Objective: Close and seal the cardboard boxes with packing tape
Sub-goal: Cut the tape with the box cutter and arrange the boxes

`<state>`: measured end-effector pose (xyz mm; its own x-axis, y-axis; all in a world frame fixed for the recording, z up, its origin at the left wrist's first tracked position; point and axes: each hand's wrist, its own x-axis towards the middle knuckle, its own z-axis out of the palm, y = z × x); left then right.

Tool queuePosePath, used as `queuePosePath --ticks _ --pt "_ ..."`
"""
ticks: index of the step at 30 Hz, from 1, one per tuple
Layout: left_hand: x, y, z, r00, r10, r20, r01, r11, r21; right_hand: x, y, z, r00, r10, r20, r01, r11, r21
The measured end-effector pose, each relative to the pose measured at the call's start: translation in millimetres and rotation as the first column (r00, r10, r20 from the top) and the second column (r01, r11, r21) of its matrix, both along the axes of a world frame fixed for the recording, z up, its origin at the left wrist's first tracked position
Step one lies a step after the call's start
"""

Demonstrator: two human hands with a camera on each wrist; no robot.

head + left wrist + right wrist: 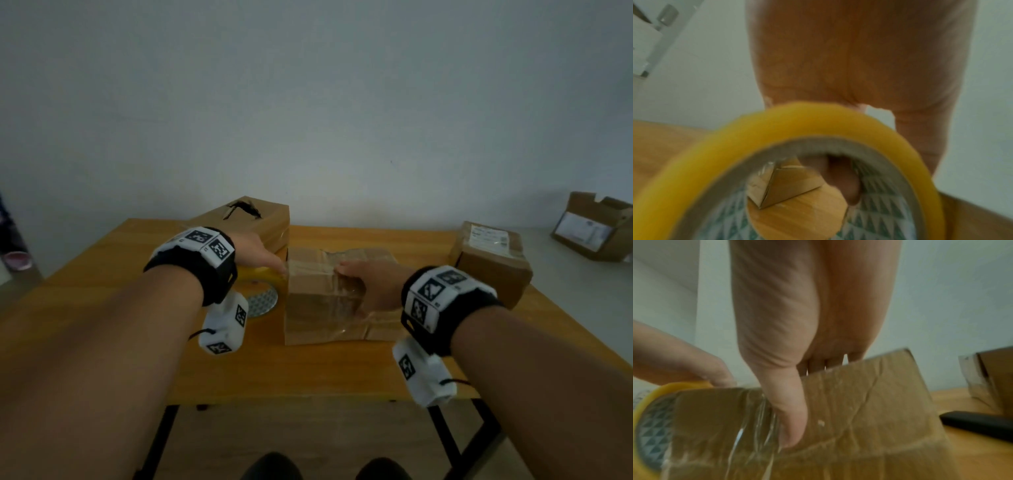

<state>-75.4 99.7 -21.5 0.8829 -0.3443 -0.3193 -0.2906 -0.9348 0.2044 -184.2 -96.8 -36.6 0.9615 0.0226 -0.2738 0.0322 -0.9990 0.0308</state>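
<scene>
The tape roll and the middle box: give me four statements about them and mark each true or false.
1. The left hand grips the yellow tape roll. True.
2. The right hand is lifted clear of the middle box. False: it presses on the box, thumb on its near face.
3. Clear tape already lies across the middle box. True.
4. The tape roll sits to the right of the middle box. False: it is at the box's left side.

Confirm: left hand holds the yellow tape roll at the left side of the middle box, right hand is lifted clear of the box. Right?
Not quite. The right hand isn't clear: it rests on the middle box, thumb pressing the clear tape on its front, as the right wrist view shows. The rest stands: the left hand holds the yellow tape roll at that box's left side.
</scene>
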Motion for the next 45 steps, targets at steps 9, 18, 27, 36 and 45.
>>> queuePosePath --ticks 9,18,27,36,45 --pt "-19.8 -13.1 -0.4 0.988 -0.066 -0.141 0.032 0.973 -0.23 15.1 -20.3 -3.0 0.992 -0.124 0.011 0.123 0.967 -0.222" --pt "-36.2 -47.9 8.5 0.976 -0.189 -0.104 0.163 0.962 -0.219 29.4 -2.0 -29.5 0.954 -0.17 0.248 0.143 0.982 0.123" --pt "-40.0 -38.8 -7.5 0.951 -0.085 -0.299 -0.014 0.949 -0.314 44.2 -17.7 -32.0 0.963 -0.177 0.205 0.141 0.973 0.18" --pt "-31.1 -57.7 -11.0 0.987 -0.103 -0.122 0.089 0.989 -0.115 50.5 -14.9 -35.7 0.949 -0.203 0.241 0.159 0.969 0.19" --pt "-33.4 -71.1 -7.0 0.986 -0.071 -0.153 0.056 0.993 -0.101 49.0 -11.4 -37.5 0.918 -0.23 0.322 0.169 0.964 0.205"
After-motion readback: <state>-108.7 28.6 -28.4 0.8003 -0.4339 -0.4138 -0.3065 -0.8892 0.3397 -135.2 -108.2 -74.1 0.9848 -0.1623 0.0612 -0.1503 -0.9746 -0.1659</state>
